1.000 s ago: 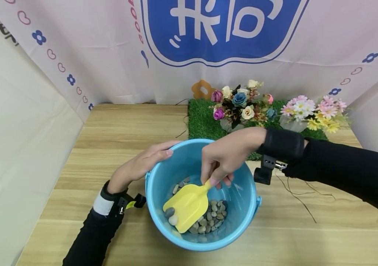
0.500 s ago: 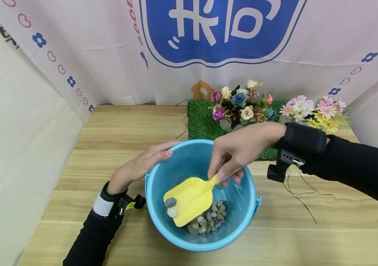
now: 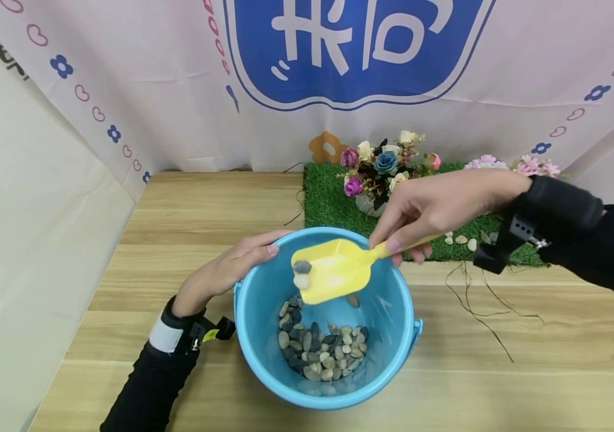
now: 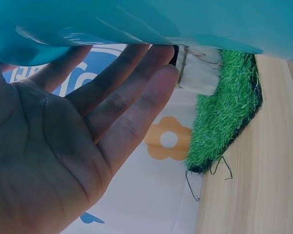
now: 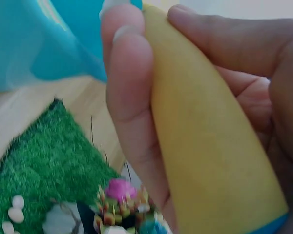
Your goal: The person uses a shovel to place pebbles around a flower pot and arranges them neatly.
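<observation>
I am gripping the handle of a yellow plastic scoop (image 3: 334, 270) in my right hand (image 3: 436, 207), fingers and thumb curled round its smooth, rounded shaft. I am holding the scoop over the far rim of a round, glossy blue plastic bucket (image 3: 393, 360), its flat, shovel-shaped blade tilted a little. Two smooth pebbles (image 3: 302, 273), one grey and one pale, are sitting on the blade's left edge. One small stone (image 3: 353, 300) is showing just under the blade against the bucket's inner wall; I cannot tell whether it is falling or stuck there.

My left hand (image 3: 228, 269) is resting flat against the outside of the bucket's upper left rim, fingers straight and together, gripping nothing. In the left wrist view my palm is lying open against the bucket's curved wall.

A heap of rounded river stones (image 3: 320, 348), grey, black and cream, is lying in the bottom of the bucket. The bucket is standing on a pale wood-grain table (image 3: 193, 204). Beyond it a patch of fuzzy green artificial turf (image 3: 325, 195) is carrying a bunch of fabric roses (image 3: 379, 165), and a few white pebbles (image 3: 460, 240) are lying on the turf just past my right wrist. My right arm is hiding part of the turf and the pink daisies (image 3: 506, 163) behind it. Thin dark wires (image 3: 479, 306) are trailing across the table to the right of the bucket.
</observation>
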`<state>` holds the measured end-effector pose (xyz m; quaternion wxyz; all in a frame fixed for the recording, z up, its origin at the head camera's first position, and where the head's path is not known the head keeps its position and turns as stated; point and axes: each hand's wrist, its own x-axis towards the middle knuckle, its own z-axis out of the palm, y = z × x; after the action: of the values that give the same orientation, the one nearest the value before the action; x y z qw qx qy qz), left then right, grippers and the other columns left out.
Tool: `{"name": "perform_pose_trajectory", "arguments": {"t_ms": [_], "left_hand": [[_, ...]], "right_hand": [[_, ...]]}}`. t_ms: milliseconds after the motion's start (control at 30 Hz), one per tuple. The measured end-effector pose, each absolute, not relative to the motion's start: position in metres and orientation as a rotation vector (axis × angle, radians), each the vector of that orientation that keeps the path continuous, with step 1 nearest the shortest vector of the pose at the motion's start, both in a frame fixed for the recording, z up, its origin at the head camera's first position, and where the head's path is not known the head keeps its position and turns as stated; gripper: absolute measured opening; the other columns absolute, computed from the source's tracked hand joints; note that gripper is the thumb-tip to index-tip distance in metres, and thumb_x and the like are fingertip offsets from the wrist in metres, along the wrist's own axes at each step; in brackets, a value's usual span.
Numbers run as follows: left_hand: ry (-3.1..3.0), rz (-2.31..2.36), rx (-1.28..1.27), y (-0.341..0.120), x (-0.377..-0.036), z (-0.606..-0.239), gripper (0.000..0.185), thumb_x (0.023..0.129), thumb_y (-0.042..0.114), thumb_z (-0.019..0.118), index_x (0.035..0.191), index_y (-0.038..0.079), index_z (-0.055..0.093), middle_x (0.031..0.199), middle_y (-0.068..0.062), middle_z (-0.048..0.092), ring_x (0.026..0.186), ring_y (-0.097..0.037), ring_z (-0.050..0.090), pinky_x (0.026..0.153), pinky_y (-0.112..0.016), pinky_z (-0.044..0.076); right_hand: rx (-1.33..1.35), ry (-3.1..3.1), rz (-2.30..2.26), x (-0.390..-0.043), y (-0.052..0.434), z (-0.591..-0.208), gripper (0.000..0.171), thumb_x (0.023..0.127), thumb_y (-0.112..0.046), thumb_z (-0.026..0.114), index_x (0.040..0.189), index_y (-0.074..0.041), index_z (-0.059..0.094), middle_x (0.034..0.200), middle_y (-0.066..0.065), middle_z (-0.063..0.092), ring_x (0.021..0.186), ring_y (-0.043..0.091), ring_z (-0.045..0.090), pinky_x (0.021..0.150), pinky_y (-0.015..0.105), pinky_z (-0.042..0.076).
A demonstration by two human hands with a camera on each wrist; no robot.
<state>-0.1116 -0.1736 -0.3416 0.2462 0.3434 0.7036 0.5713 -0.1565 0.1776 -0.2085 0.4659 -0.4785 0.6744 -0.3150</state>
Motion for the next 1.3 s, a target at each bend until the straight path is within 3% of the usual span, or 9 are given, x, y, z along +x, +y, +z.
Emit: {"name": "perform_pose_trajectory", "arguments": {"t_ms": [333, 733, 1000, 1233, 1300], "left_hand": [[1.912, 1.572, 0.926, -0.174, -0.112, -0.342, 0.05, 0.11, 0.021, 0.032, 0.156, 0.001, 0.036, 0.139, -0.023, 0.055, 0.109, -0.044, 0.066, 0.077, -0.047, 0.061], [1.918, 1.585, 0.912, -0.176, -0.112, -0.343, 0.05, 0.11, 0.02, 0.033, 0.156, 0.001, 0.037, 0.137, -0.024, 0.057, 0.1, -0.045, 0.069, 0.07, -0.047, 0.063], [1.911, 1.583, 0.917, -0.176, -0.112, -0.343, 0.05, 0.11, 0.021, 0.033, 0.156, 0.002, 0.037, 0.134, -0.025, 0.059, 0.096, -0.044, 0.07, 0.068, -0.048, 0.063], [1.907, 1.581, 0.926, -0.175, -0.112, -0.343, 0.05, 0.11, 0.02, 0.033, 0.155, 0.0, 0.036, 0.134, -0.028, 0.058, 0.097, -0.048, 0.068, 0.069, -0.047, 0.063], [1.904, 1.582, 0.933, -0.175, -0.113, -0.343, 0.05, 0.11, 0.02, 0.033, 0.155, 0.0, 0.036, 0.133, -0.029, 0.058, 0.097, -0.049, 0.068, 0.069, -0.047, 0.063]], "right_hand": [[-1.062, 1.861, -0.794, -0.172, 0.221, -0.201, 0.03, 0.106, -0.006, 0.054, 0.131, -0.01, 0.07, 0.093, 0.007, 0.072, 0.067, 0.025, 0.066, 0.059, 0.035, 0.06], [-0.915, 2.011, -0.848, -0.183, 0.264, -0.22, 0.029, 0.107, -0.007, 0.051, 0.132, 0.0, 0.065, 0.095, 0.011, 0.071, 0.072, 0.027, 0.066, 0.064, 0.033, 0.06], [-0.884, 2.052, -0.91, -0.179, 0.281, -0.256, 0.031, 0.108, -0.006, 0.05, 0.135, 0.006, 0.06, 0.094, 0.009, 0.071, 0.071, 0.026, 0.066, 0.066, 0.033, 0.06], [-0.787, 2.05, -0.989, -0.167, 0.284, -0.299, 0.025, 0.107, -0.009, 0.053, 0.121, 0.002, 0.071, 0.1, 0.011, 0.072, 0.072, 0.028, 0.067, 0.066, 0.036, 0.061], [-0.741, 2.03, -1.009, -0.164, 0.284, -0.31, 0.028, 0.107, -0.01, 0.052, 0.126, 0.005, 0.067, 0.1, 0.014, 0.071, 0.076, 0.029, 0.067, 0.068, 0.038, 0.061]]}}
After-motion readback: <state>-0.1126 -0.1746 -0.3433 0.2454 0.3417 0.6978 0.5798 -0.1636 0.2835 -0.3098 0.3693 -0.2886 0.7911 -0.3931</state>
